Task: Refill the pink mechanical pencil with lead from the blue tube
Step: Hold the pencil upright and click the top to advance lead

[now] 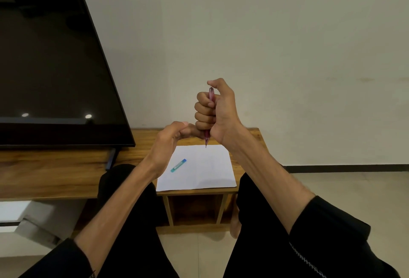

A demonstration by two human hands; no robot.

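From the head camera, the right hand is raised above a low wooden surface, its fingers clenched in a fist around the slim translucent pink mechanical pencil. The pencil stands nearly upright, its cap end just below the thumb and its dark tip pointing down over the far edge of a white sheet of paper. Most of the barrel is hidden inside the fist.

The left hand sits just beside and below the right fist, fingers curled loosely with the thumb pressed against the forefinger; whether it pinches anything cannot be told.

The small blue-capped, teal lead tube lies slantwise on the left part of the paper, apart from both hands, with the left forearm just beside it.

A large black television screen stands on the surface at left, its stand leg near the person's dark-trousered knee. A pale wall rises behind.
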